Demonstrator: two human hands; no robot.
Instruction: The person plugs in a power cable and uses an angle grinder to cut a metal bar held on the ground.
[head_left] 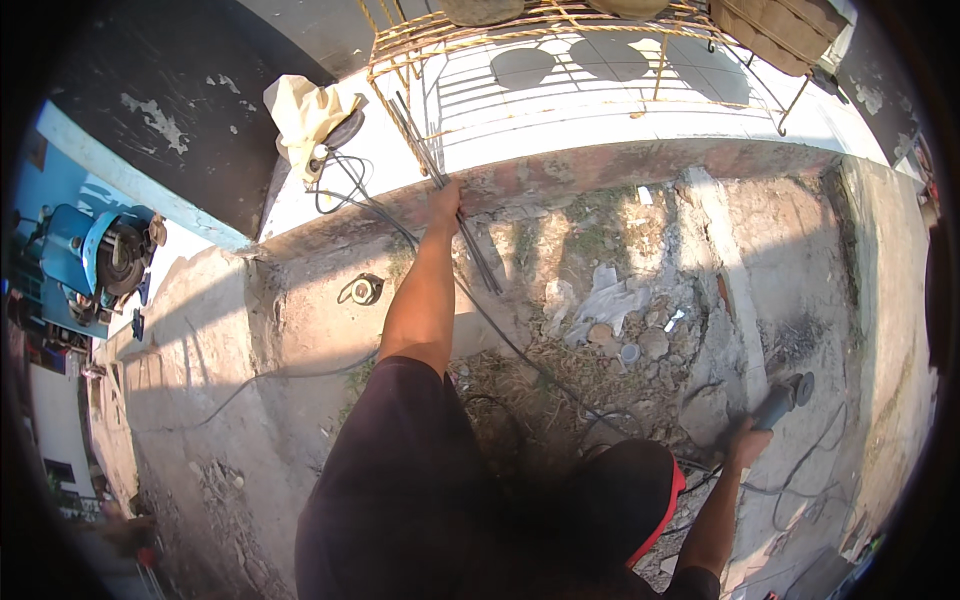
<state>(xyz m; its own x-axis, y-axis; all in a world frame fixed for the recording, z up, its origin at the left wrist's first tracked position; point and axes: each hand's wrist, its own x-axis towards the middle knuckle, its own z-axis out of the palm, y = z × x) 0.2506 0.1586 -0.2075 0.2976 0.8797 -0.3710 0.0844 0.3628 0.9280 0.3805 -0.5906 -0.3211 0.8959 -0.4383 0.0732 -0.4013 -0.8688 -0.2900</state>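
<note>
My left hand (445,204) is closed around a small bundle of thin grey metal rods (478,255). Their upper ends rest against the white tiled ledge beside a yellow rack, and the lower ends reach down over the rough ground. Off to the right, my right hand (745,443) grips the body of an angle grinder (774,408). The grinder's dark disc (804,389) points away from me, well apart from the rods. A black cord runs near the grinder. Part of the right forearm is hidden behind dark cloth with a red edge.
A yellow metal rack (520,25) stands on the white tiled ledge (560,100). A tape measure (361,290) lies left of my arm. Black cable (510,345) crosses the ground. Broken rubble and a crumpled white plastic sheet (608,300) lie ahead. A blue machine (85,255) stands far left.
</note>
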